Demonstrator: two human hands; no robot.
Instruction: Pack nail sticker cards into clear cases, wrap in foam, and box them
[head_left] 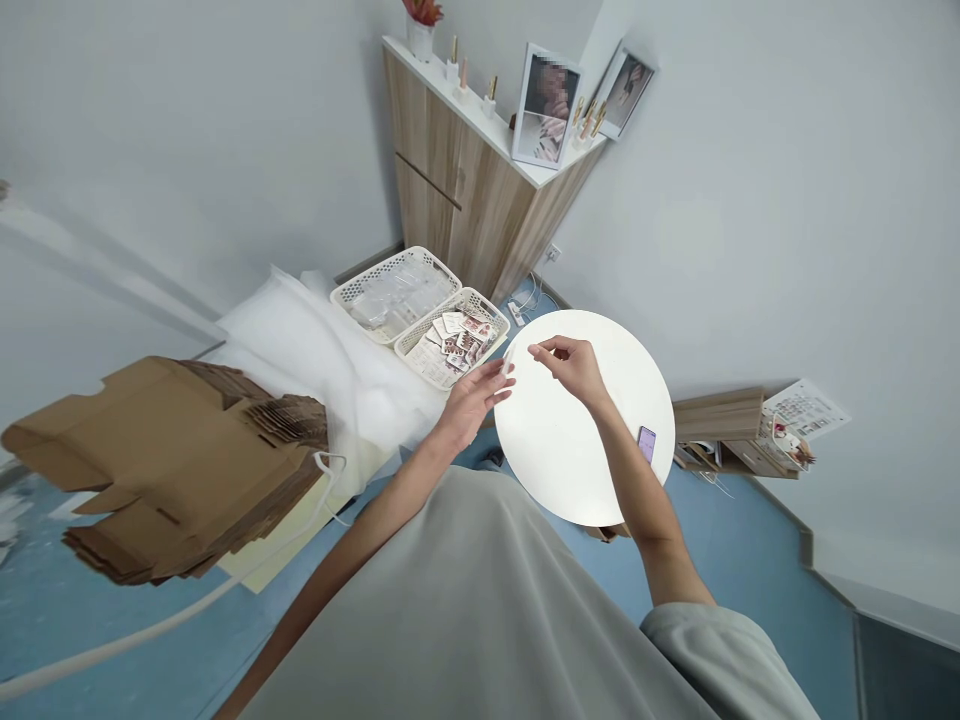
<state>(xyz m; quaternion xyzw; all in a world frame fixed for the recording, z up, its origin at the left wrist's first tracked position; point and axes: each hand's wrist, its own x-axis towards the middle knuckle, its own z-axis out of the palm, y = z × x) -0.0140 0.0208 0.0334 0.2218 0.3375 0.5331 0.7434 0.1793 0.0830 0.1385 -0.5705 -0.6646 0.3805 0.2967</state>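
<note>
Over the left rim of the round white table (577, 440), my left hand (476, 398) holds a small white, thin piece (508, 358) between thumb and fingers. Its kind is too small to make out. My right hand (570, 365) hovers above the table just to the right of that piece, thumb and forefinger pinched together; whether anything is between them cannot be seen. Beyond my left hand stands a white basket (491, 300) of printed cards and small packets (459, 340). Behind it is a second white basket (346, 292) with clear plastic packaging (401, 295).
A phone (646, 442) lies at the table's right side. To the left are stacked flat cardboard boxes (225, 470) and white foam sheeting (300, 330). A wooden cabinet (457, 180) with picture frames (546, 105) stands behind. A low wooden shelf (720, 415) is at right.
</note>
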